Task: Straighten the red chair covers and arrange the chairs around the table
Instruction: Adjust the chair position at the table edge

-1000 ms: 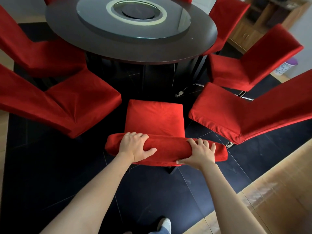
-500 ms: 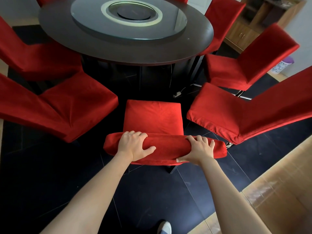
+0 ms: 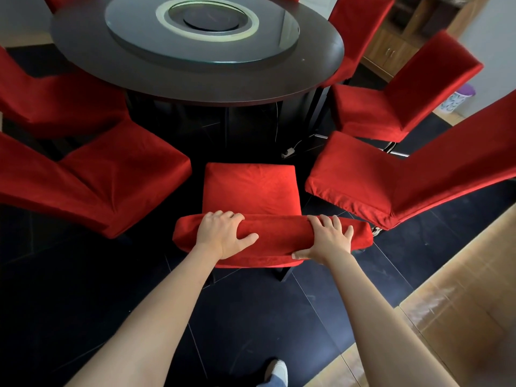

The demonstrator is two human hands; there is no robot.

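The left hand has its fingers curled over the top of the chair back, thumb spread along the near face, gripping it. The right hand lies over the same top edge nearer its right end, fingers draped forward and thumb tucked under the near side, also holding on.

The chair stands just short of the round table, seat pointing at it, between a chair on its left and another chair on its right. Its red cover looks smooth on the seat.

The cover is probably soft, plush cloth that slides over the frame, so pulling on fabric alone would wrinkle it. The frame beneath should be stiff and moderately heavy; the top rail, taken with both hands apart as here, seems the best hold for pushing it in.
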